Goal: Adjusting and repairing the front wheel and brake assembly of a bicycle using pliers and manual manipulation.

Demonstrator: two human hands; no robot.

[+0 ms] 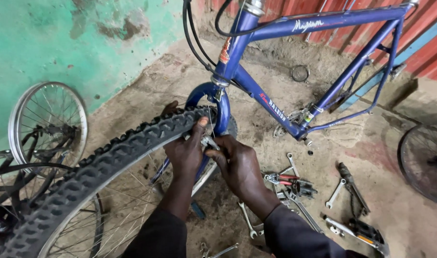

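Note:
A blue bicycle frame stands over a dirt floor, its fork straddling a front wheel with a knobbly black tyre. My left hand grips the tyre and rim beside the fork, thumb up against the tread. My right hand pinches a small metal brake part at the rim, right against my left hand. Both sleeves are dark.
Spanners, red-handled pliers and other tools lie scattered on the floor at right. A bare spoked rim leans on the green wall at left. Another wheel sits at the right edge. A red corrugated wall stands behind.

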